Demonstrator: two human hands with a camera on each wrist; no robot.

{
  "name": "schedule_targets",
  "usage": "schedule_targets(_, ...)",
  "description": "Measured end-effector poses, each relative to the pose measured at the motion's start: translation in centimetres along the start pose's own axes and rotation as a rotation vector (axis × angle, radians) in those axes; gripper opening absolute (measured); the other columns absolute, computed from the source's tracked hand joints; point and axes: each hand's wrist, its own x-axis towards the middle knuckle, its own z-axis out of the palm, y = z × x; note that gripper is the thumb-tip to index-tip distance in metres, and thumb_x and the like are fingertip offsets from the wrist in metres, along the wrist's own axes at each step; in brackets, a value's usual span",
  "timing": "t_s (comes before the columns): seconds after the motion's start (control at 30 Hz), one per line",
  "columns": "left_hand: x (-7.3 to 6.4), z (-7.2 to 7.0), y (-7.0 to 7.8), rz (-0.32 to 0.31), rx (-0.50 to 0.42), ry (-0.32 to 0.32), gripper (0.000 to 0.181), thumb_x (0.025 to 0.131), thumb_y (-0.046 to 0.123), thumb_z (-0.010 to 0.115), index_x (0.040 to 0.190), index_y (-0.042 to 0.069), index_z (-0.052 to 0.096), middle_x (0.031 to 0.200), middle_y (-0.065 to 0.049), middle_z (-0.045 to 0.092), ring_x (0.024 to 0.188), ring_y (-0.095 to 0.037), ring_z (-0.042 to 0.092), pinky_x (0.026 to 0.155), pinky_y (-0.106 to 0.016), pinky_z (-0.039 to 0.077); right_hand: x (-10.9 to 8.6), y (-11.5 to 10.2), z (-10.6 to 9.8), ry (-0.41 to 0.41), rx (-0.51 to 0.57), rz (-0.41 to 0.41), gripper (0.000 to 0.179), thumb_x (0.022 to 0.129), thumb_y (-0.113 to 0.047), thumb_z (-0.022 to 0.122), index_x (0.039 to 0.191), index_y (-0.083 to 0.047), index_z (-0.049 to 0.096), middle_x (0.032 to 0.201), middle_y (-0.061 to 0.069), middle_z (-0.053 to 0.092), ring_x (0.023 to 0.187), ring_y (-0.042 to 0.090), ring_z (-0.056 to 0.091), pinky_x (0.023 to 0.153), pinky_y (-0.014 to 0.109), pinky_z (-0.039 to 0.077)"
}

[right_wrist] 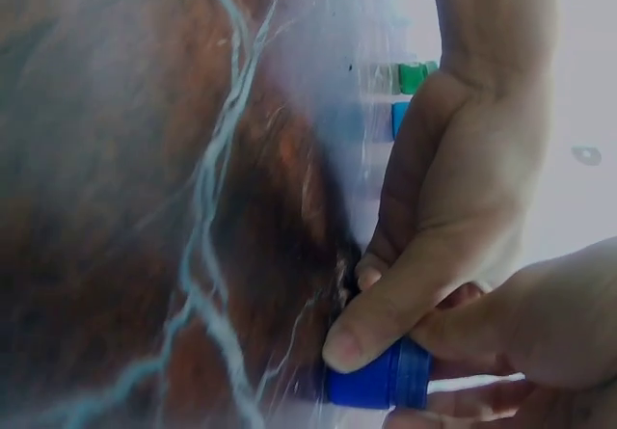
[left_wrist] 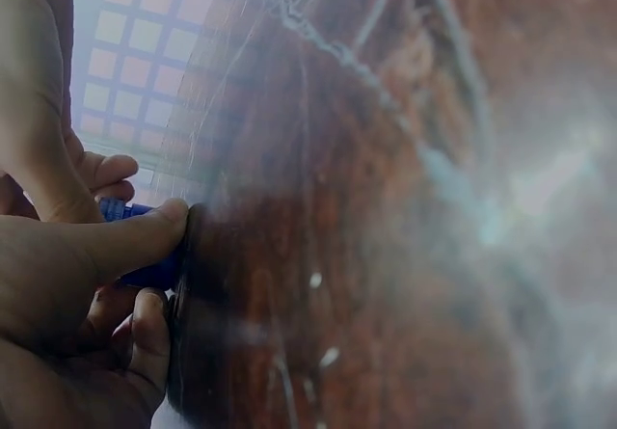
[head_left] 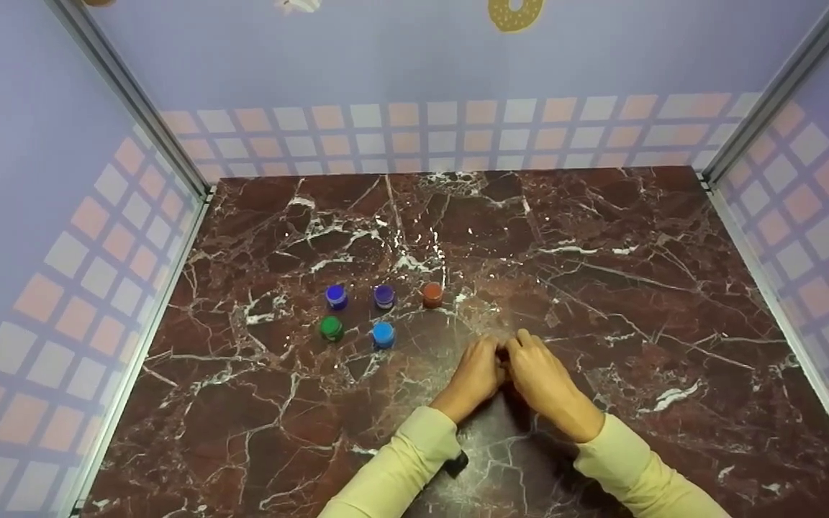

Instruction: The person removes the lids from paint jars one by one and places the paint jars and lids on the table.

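Observation:
A small blue paint jar (right_wrist: 362, 387) stands on the table between the two hands, largely hidden by fingers in the head view. My left hand (head_left: 476, 370) holds its lower part near the tabletop, thumb along the side, as the right wrist view shows. At its upper end, my right hand (head_left: 540, 374) grips the lid with its fingertips. In the left wrist view blue parts of the jar show around the left thumb (left_wrist: 145, 236).
Left of the hands stand several small jars: dark blue (head_left: 336, 296), purple (head_left: 384, 296), orange-brown (head_left: 432, 293), green (head_left: 331, 328) and light blue (head_left: 383, 334). The dark red marbled table (head_left: 601, 288) is bordered by patterned walls (head_left: 443, 72) at the back and sides.

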Motion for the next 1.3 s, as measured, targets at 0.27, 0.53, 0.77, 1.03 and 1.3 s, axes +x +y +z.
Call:
schedule_targets(0.27, 0.2, -0.2, 0.3, -0.087, -0.029, -0.05, 0.027, 0.07, 0.006, 0.086, 0.088, 0.004, 0.065, 0.085, -0.005, 0.063, 0.082, -0.023, 0.062, 0.078, -0.034, 0.051, -0.2, 1.8, -0.4, -0.005, 0.15, -0.139, 0.03, 0.072, 0.014, 0.076, 0.099, 0.003, 0.067, 0.09, 0.008, 0.055, 0.081, 0.03, 0.053, 0.074, 0.043, 0.05)
schedule_targets(0.53, 0.2, -0.2, 0.4, -0.108, -0.007, -0.078, 0.035, 0.072, 0.019, 0.093, 0.091, 0.006, 0.066, 0.085, -0.004, 0.063, 0.082, -0.023, 0.063, 0.077, -0.033, 0.052, 0.0, 2.5, -1.0, -0.041, 0.197, -0.242, 0.035, 0.072, 0.018, 0.072, 0.1, -0.002, 0.07, 0.098, 0.009, 0.056, 0.089, 0.026, 0.055, 0.076, 0.04, 0.053)
schedule_targets(0.77, 0.1, -0.4, 0.6, -0.143, -0.043, -0.068, 0.039, 0.07, 0.019, 0.095, 0.091, 0.005, 0.065, 0.087, -0.005, 0.063, 0.084, -0.026, 0.064, 0.078, -0.035, 0.053, 0.2, 3.6, -1.4, -0.114, 0.264, -0.326, 0.035, 0.076, 0.021, 0.063, 0.099, -0.003, 0.074, 0.111, 0.008, 0.066, 0.1, 0.025, 0.061, 0.085, 0.039, 0.056)
schedule_targets(1.03, 0.1, -0.1, 0.6, -0.111, -0.035, -0.058, 0.036, 0.07, 0.015, 0.093, 0.093, 0.005, 0.068, 0.088, -0.006, 0.066, 0.085, -0.025, 0.065, 0.079, -0.034, 0.053, 0.3, 4.0, -1.6, -0.159, 0.39, -0.186, 0.028, 0.079, 0.011, 0.071, 0.104, -0.002, 0.076, 0.12, 0.015, 0.065, 0.111, 0.032, 0.06, 0.094, 0.049, 0.052)
schedule_targets(1.3, 0.0, -0.1, 0.6, -0.14, -0.096, -0.052, 0.04, 0.069, 0.012, 0.095, 0.094, 0.002, 0.066, 0.088, -0.006, 0.065, 0.079, -0.019, 0.063, 0.075, -0.028, 0.052, 0.6, 2.8, -1.7, 0.145, 0.449, 0.215, 0.005, 0.093, 0.0, 0.072, 0.096, 0.004, 0.074, 0.092, 0.013, 0.066, 0.079, 0.026, 0.065, 0.072, 0.042, 0.056)
